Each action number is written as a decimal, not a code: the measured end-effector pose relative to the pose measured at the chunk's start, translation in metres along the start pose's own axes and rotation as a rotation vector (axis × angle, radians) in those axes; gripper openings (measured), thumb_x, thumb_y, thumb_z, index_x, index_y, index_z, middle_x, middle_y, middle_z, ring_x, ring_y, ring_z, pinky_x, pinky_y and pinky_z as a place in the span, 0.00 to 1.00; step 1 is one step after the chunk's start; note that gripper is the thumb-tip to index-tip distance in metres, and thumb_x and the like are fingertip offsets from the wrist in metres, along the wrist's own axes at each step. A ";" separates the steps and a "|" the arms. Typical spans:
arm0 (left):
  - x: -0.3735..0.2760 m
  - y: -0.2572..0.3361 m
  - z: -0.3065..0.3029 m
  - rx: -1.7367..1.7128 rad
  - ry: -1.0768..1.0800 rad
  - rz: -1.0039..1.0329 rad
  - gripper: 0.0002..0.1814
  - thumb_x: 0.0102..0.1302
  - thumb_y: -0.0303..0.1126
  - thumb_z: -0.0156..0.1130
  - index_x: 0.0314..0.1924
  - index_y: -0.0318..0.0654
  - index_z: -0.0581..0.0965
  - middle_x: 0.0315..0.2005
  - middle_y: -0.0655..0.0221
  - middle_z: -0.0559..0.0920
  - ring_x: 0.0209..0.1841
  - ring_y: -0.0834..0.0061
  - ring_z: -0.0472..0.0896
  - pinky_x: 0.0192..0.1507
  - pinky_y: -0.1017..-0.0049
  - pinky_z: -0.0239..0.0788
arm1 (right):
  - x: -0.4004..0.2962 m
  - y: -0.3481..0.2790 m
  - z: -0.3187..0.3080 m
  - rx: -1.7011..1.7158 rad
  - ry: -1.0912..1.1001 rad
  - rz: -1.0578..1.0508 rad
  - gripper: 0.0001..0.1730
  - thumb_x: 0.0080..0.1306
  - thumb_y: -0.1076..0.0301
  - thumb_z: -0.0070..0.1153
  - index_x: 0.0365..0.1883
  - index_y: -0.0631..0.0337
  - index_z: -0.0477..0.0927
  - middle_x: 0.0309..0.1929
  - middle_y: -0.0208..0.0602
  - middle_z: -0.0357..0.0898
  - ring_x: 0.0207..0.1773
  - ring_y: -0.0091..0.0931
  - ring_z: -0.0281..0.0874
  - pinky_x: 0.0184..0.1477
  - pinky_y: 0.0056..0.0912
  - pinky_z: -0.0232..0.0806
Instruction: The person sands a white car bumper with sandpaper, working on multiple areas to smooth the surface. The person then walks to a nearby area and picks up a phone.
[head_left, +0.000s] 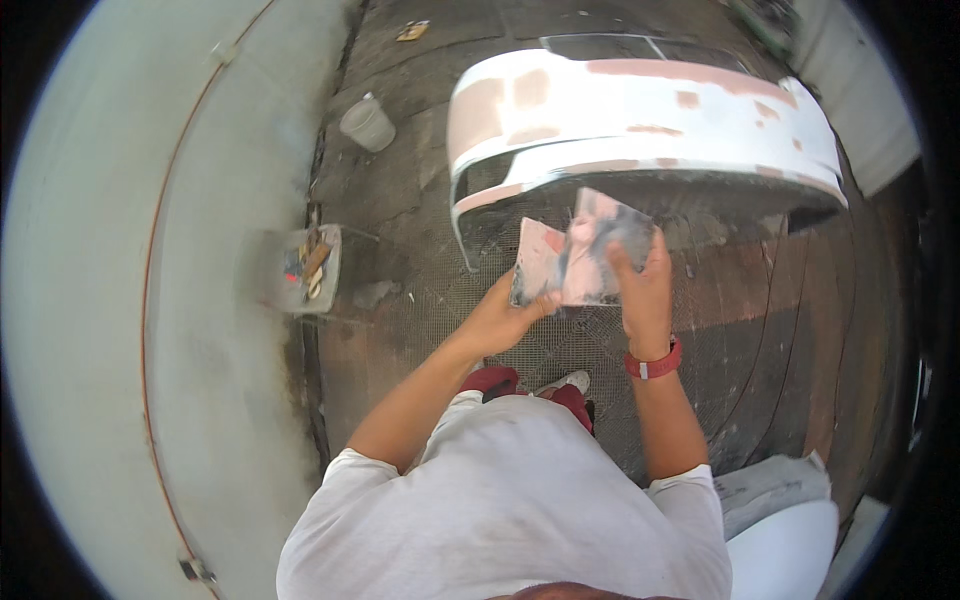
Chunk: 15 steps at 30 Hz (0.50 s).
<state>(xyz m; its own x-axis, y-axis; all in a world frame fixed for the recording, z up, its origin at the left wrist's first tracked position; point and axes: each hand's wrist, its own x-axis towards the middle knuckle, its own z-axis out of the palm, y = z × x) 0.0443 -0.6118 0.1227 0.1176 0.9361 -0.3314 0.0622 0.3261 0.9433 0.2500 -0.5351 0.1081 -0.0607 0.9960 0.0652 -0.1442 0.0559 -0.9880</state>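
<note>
My left hand (504, 319) grips the lower left of a folded, worn sheet (581, 259) smeared with pink and dark grey, perhaps sandpaper; its material is not certain. My right hand (646, 289) holds the sheet's right side, with the thumb across its face. A red wristband or watch (652, 361) is on my right wrist. Just beyond my hands stands a car bumper cover (562, 105), white with pink patches. Blur hides the detail of the sheet's folds.
At left, a small stand (326, 289) holds several tools beside the pale wall (225, 300). A white plastic bucket (367, 124) lies beyond it. Thin cords (780, 300) run over the floor at right. A white panel (795, 547) is at lower right.
</note>
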 end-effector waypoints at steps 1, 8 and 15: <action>-0.008 -0.016 -0.013 -0.279 -0.029 0.002 0.37 0.74 0.45 0.70 0.73 0.32 0.67 0.64 0.61 0.78 0.65 0.71 0.76 0.68 0.67 0.68 | -0.003 0.004 0.017 0.081 -0.074 0.050 0.25 0.73 0.65 0.65 0.63 0.65 0.73 0.55 0.38 0.83 0.56 0.26 0.82 0.59 0.33 0.74; -0.080 -0.051 -0.114 -0.682 0.178 0.146 0.35 0.73 0.33 0.70 0.73 0.38 0.63 0.60 0.62 0.80 0.60 0.70 0.81 0.68 0.64 0.72 | -0.056 0.002 0.153 0.125 -0.732 0.237 0.37 0.76 0.58 0.65 0.75 0.64 0.63 0.65 0.34 0.76 0.66 0.24 0.73 0.70 0.31 0.65; -0.169 -0.119 -0.265 -0.427 0.566 0.322 0.19 0.74 0.36 0.68 0.60 0.37 0.80 0.51 0.67 0.87 0.54 0.76 0.82 0.60 0.70 0.73 | -0.070 0.071 0.324 0.295 -0.273 0.174 0.32 0.77 0.62 0.62 0.72 0.66 0.66 0.65 0.37 0.77 0.65 0.24 0.74 0.69 0.32 0.66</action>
<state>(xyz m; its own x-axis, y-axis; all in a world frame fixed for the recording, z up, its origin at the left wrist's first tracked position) -0.2458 -0.7740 0.0717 -0.4657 0.8806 -0.0875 -0.2898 -0.0583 0.9553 -0.0762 -0.6238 0.0788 -0.3623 0.9317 -0.0251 -0.3825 -0.1732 -0.9076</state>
